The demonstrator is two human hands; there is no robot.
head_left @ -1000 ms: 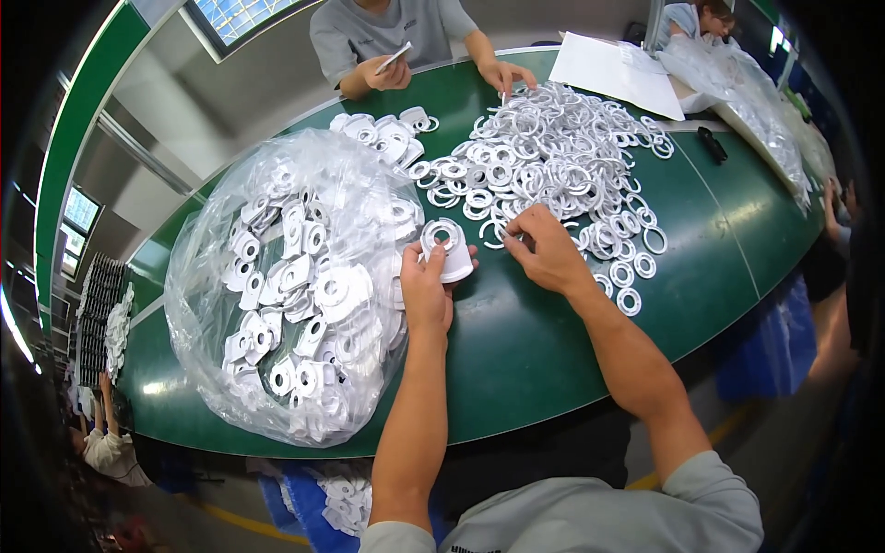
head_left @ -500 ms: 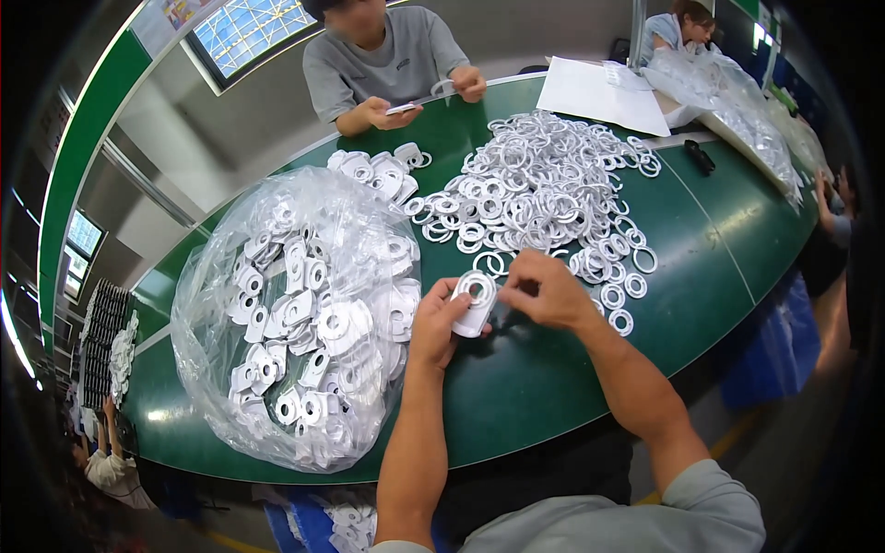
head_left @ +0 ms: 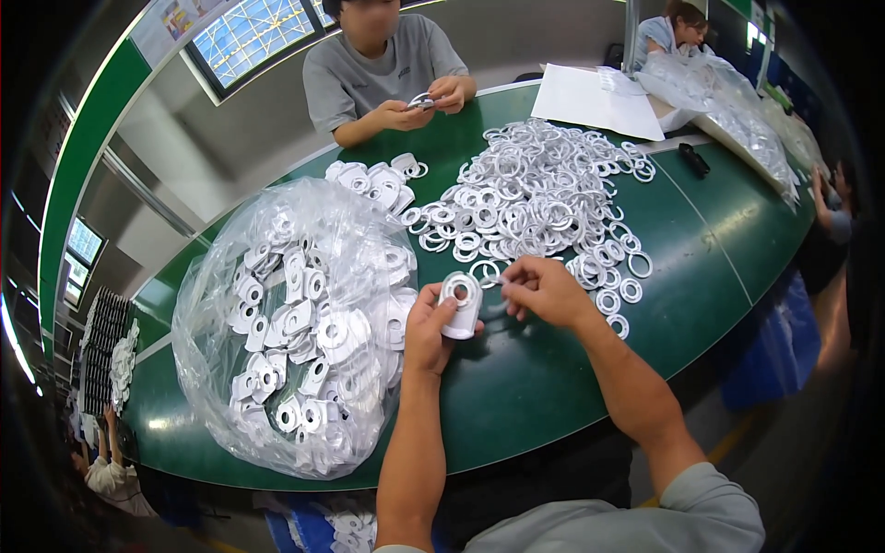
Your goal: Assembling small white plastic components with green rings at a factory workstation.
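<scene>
The left hand (head_left: 428,330) is clamped on a white part (head_left: 465,320), over the table (head_left: 525,396), between the bag (head_left: 210,387) toward the left end and the ring pile (head_left: 544,189) toward the far edge. The right hand (head_left: 551,293) is just beside the part, fingers bent; I cannot tell whether they are closed on anything. That gap is wider than half a second ago. At the far edge, a co-worker's hands (head_left: 398,117), apart then, are now together.

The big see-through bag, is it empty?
No, white pieces with round holes lie inside the see-through bag, left of the person's left hand.
</scene>
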